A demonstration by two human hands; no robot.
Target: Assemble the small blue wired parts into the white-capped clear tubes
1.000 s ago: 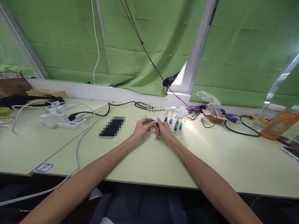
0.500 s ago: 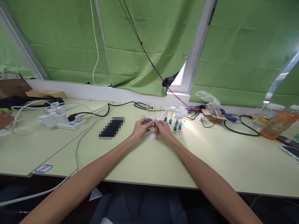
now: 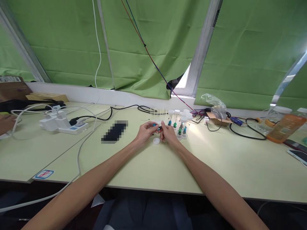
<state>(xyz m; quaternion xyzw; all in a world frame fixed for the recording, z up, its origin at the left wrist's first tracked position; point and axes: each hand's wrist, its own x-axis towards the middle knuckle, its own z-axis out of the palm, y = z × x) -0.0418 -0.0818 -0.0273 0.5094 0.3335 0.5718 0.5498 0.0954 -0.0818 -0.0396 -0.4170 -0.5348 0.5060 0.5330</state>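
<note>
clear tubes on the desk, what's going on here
The person's left hand and right hand are close together over the desk, holding a small blue and dark part, too small to make out fully. A white cap lies on the desk, nearer the person. Beside the right hand stand capped clear tubes with blue and green pieces inside.

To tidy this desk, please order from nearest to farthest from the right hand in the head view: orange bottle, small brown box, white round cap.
1. White round cap: just left of the right hand.
2. Small brown box: right, farther back.
3. Orange bottle: far right.
</note>
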